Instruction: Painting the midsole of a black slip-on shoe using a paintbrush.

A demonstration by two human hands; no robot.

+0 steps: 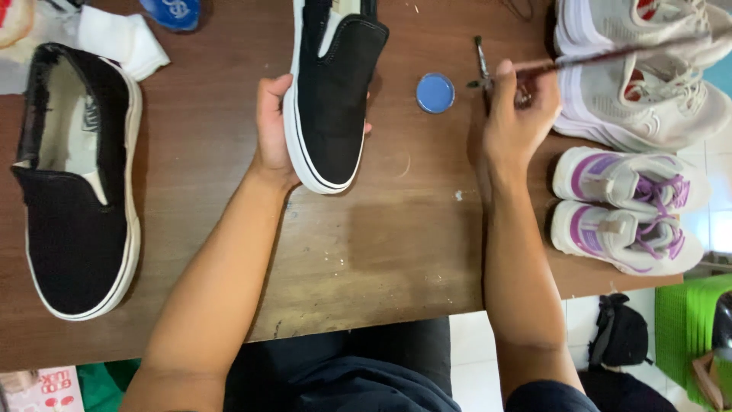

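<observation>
My left hand [271, 122] grips a black slip-on shoe with a white sole [333, 84], holding it by its side, toe pointing toward me, above the brown wooden table [381, 236]. My right hand [518, 114] holds a thin paintbrush [610, 53] whose long handle runs off to the right; its bristle end points toward a small round blue paint lid [435, 93] lying between the hands. The matching black slip-on shoe [76, 183] lies flat at the left of the table.
A pair of white sneakers [648, 91] sits at the back right, and a smaller white-and-purple pair [629, 210] near the table's right edge. White cloth [122, 38] and a blue object [171, 11] lie at the back left. A green crate [694, 320] stands on the floor.
</observation>
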